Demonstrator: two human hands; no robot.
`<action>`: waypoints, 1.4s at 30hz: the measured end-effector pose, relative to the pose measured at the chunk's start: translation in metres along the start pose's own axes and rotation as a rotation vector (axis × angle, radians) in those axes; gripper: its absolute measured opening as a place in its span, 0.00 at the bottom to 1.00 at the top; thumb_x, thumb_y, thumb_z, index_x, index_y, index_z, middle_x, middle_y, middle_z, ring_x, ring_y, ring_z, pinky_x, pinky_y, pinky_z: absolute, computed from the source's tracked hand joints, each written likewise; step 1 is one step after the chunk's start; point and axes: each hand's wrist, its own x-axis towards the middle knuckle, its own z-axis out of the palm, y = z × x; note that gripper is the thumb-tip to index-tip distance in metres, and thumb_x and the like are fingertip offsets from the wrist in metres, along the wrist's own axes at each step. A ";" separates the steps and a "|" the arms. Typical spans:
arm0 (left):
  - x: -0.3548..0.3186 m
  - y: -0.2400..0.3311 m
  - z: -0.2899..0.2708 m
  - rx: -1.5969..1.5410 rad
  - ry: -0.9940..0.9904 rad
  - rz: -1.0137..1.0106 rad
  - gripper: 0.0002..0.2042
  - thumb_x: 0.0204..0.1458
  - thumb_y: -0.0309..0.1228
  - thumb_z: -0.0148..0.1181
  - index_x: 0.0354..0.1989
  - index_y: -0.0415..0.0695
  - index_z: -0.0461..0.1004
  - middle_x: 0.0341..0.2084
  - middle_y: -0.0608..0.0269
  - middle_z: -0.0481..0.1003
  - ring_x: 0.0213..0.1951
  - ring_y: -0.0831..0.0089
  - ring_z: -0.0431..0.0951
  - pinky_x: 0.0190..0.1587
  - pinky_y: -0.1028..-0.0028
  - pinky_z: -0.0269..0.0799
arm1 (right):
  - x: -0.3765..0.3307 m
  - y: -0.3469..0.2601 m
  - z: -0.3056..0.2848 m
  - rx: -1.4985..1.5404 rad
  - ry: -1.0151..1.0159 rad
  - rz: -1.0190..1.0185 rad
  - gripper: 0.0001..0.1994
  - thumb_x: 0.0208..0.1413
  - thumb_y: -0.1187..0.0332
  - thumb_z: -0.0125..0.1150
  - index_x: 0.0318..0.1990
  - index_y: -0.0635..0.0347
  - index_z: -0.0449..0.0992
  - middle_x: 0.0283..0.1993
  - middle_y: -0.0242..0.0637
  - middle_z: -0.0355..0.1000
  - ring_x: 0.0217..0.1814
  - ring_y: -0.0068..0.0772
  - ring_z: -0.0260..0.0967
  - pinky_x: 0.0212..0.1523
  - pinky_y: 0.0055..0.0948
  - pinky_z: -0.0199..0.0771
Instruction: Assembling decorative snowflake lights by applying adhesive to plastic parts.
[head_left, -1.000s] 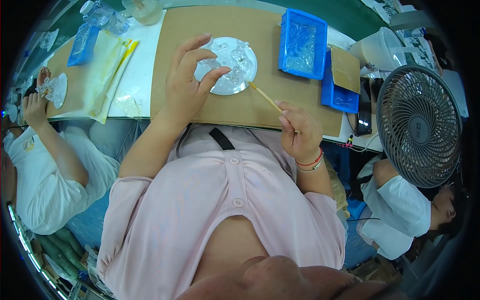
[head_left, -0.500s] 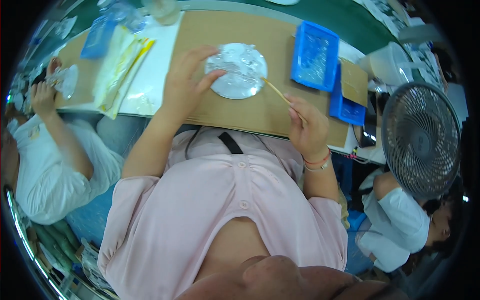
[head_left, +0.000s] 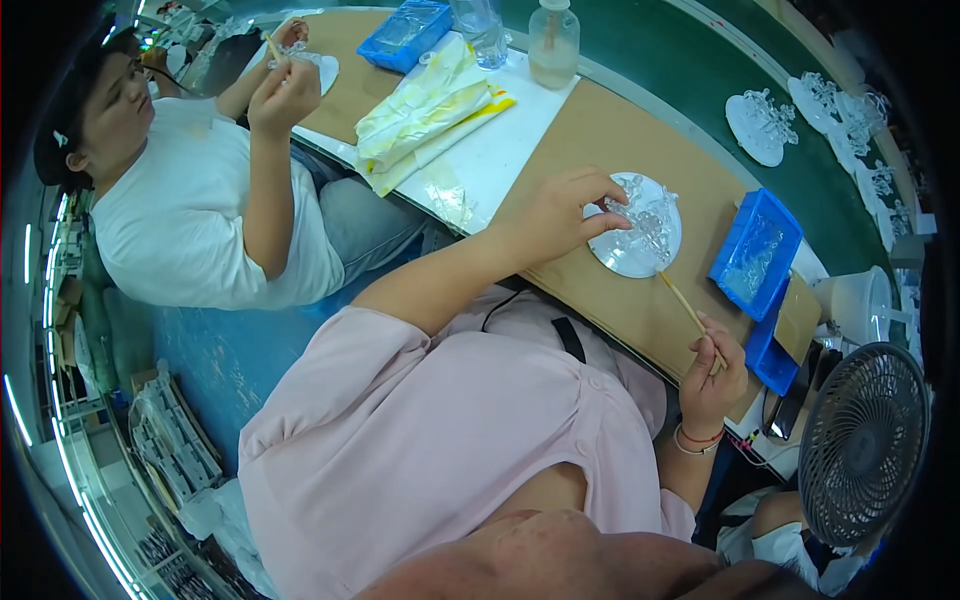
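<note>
A round white disc (head_left: 628,258) lies on the brown cardboard, bearing a cluster of clear, glassy plastic pieces (head_left: 650,215). My left hand (head_left: 572,208) reaches in from the left, its thumb and fingers curled in a pinch at the cluster's left side. Exactly what part it grips is hard to make out. Held in my closed right hand (head_left: 715,370) is a thin wooden stick (head_left: 683,300), which slants up to the disc's near edge. Its far tip is too small to tell whether it is a brush.
Blue trays with clear pieces (head_left: 757,255) stand to the right, beside a translucent tub (head_left: 855,305) and a fan (head_left: 865,445). Leftward are yellow-white plastic packaging (head_left: 425,120), a bottle (head_left: 553,45) and a seated co-worker (head_left: 200,190). Loaded white discs (head_left: 758,125) sit on the green surface beyond.
The view has swung left, so the table appears shifted right and tilted, and the co-worker shows more fully. My hands stay at the disc, the right one still holding the stick.
</note>
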 end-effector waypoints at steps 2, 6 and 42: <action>0.000 0.003 0.000 -0.003 -0.012 -0.027 0.12 0.42 0.29 0.71 0.33 0.42 0.77 0.31 0.61 0.77 0.31 0.71 0.77 0.35 0.75 0.73 | -0.003 -0.004 -0.002 0.034 0.034 0.035 0.06 0.63 0.73 0.51 0.43 0.66 0.67 0.42 0.50 0.76 0.27 0.24 0.71 0.29 0.20 0.71; -0.007 0.012 0.008 -0.049 0.019 -0.034 0.10 0.41 0.30 0.72 0.29 0.42 0.77 0.27 0.63 0.76 0.27 0.72 0.76 0.30 0.76 0.71 | -0.011 -0.010 -0.017 0.189 0.271 0.114 0.07 0.65 0.69 0.49 0.42 0.65 0.66 0.42 0.50 0.75 0.26 0.23 0.69 0.26 0.17 0.67; -0.012 0.002 0.014 0.071 0.008 -0.011 0.08 0.47 0.27 0.68 0.32 0.39 0.76 0.27 0.60 0.76 0.28 0.71 0.77 0.31 0.76 0.72 | -0.036 -0.009 -0.019 0.197 0.286 0.168 0.12 0.63 0.65 0.52 0.43 0.66 0.71 0.31 0.45 0.74 0.25 0.28 0.70 0.29 0.22 0.70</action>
